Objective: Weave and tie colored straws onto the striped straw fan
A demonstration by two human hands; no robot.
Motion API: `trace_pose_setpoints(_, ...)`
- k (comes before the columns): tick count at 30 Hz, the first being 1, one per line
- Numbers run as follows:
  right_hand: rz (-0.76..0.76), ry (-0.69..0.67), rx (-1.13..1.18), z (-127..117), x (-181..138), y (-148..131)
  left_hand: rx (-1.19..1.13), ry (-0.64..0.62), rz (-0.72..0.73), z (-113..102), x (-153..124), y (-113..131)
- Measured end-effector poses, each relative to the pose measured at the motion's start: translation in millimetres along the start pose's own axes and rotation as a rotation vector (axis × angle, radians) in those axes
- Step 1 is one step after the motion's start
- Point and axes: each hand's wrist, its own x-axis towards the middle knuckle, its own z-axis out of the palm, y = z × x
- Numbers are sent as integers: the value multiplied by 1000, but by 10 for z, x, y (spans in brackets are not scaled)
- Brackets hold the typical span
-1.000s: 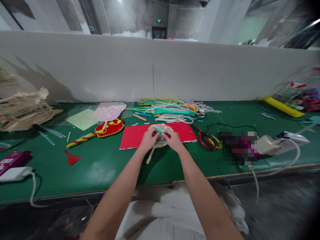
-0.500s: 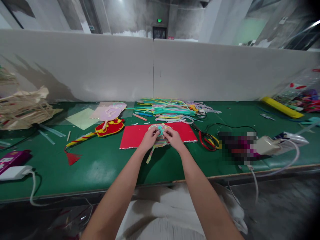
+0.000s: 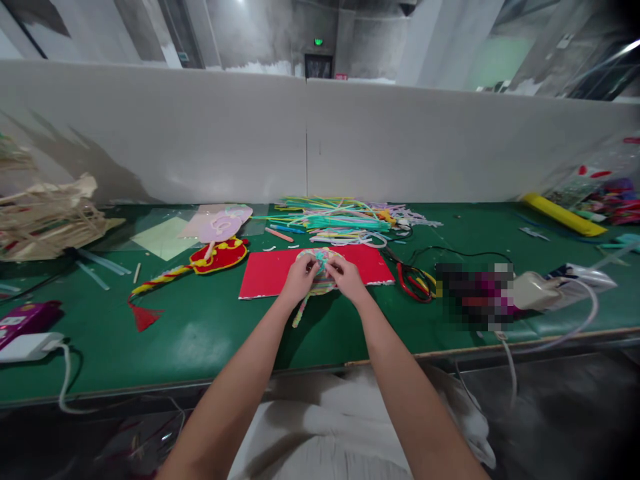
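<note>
Over a red board (image 3: 265,272), a small pastel fan-shaped craft piece (image 3: 323,288) with a twisted handle lies under both my hands. Its handle points toward the table's front edge. A teal decoration (image 3: 321,258), seemingly of bent pipe cleaner, shows at its middle. My left hand (image 3: 301,275) pinches the decoration's left side with thumb and finger. From the other side my right hand (image 3: 346,275) pinches its right side. The fingers hide part of the decoration and of the fan.
Pipe cleaners (image 3: 340,220) lie in a heap behind the board. A red fan (image 3: 220,257) with a tassel and a lilac fan (image 3: 225,223) are at the left. Red-handled scissors (image 3: 415,285) rest close to the board's right end. Further right is a white-handled tool (image 3: 533,291) with its cord.
Almost nothing differs. My fingers have shifted very slightly on the teal decoration, and the fan stays in the same place on the board.
</note>
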Motion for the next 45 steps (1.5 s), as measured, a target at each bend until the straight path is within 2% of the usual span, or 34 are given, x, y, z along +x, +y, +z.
trace_pose_setpoints(5,2,22,-38,2,-10,-11,36,20,-1,18,-2,0)
trace_pose_setpoints(9,31,14,2,-2,-6,-11,-59,-36,-36,-6,5,37)
trace_pose_setpoints(14,-6,21,11,-5,12,24,-150,-62,-97,-11,6,47)
trace_pose_setpoints(27,-40,21,-24,-5,3,-33,-211,-52,-184,-21,17,82)
trace_pose_setpoints(36,-26,10,7,-2,10,3,-176,-74,-140,-36,12,57)
trace_pose_setpoints(45,9,-45,98,0,23,-8,-93,-6,-110,-26,16,20)
